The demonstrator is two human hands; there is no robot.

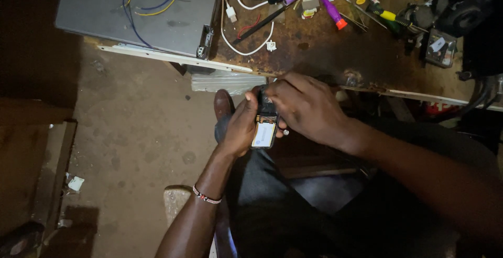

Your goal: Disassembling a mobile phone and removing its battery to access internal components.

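Both my hands hold a small mobile phone (264, 127) over my lap, below the edge of the workbench. Its back is off, and a pale battery with a label shows in the open body. My left hand (238, 127) cups the phone from the left side, thumb along its edge. A beaded bracelet (206, 196) sits on that wrist. From the right, my right hand (304, 106) covers the phone's top end, fingers curled over it. The top part of the phone is hidden under those fingers.
A worn brown workbench (325, 53) runs across the top. On it lie a grey flat device (141, 11) with blue and yellow wires, a white cable (246, 48), purple-handled (330, 6) and yellow-handled (390, 15) screwdrivers, and small parts. Dirt floor (131, 132) lies left; my shoe (223, 104) rests on it.
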